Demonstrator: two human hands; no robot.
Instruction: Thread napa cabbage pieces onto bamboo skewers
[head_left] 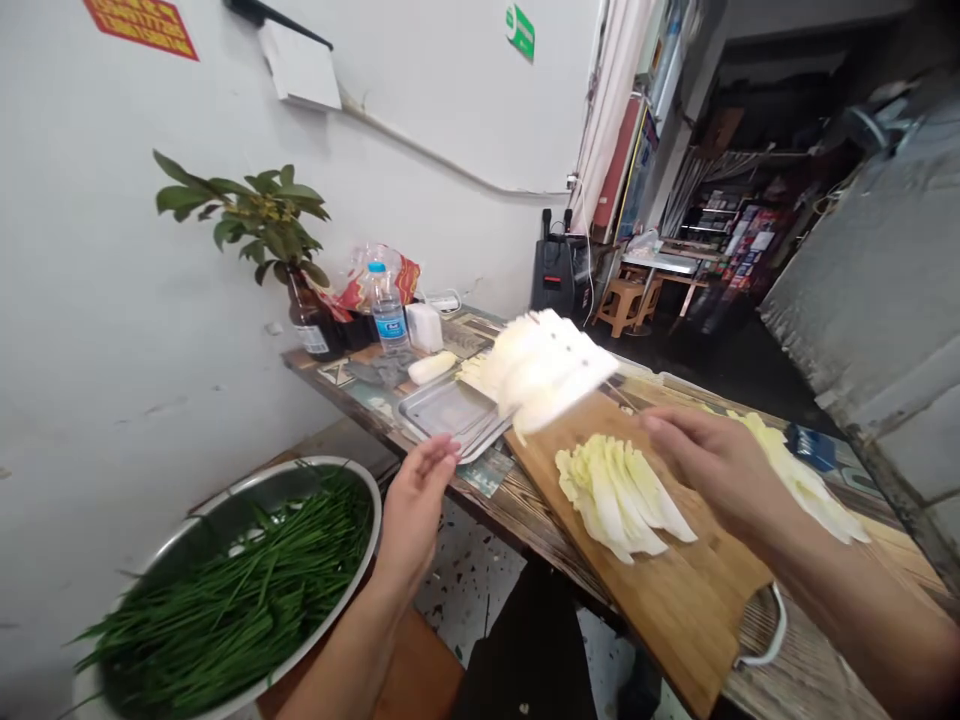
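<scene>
My right hand (694,455) is closed around the handle of a kitchen knife (581,370), whose broad blade has small holes and looks bright and blurred. Pale cabbage pieces (517,365) appear on or against the blade, beside a metal tray (442,405); glare hides where they meet. My left hand (416,495) is open and holds nothing, its fingers loosely bent near the tray's front edge. Below the knife, sliced napa cabbage (622,495) lies on a wooden cutting board (675,610) with a metal handle.
A large metal basin (379,500) of green chives (247,590) stands at the lower left. Behind the tray are a pale cylindrical vegetable (433,367), a water bottle (388,315) and a plant in a brown bottle (307,320). More cabbage leaves (802,480) lie right of the board.
</scene>
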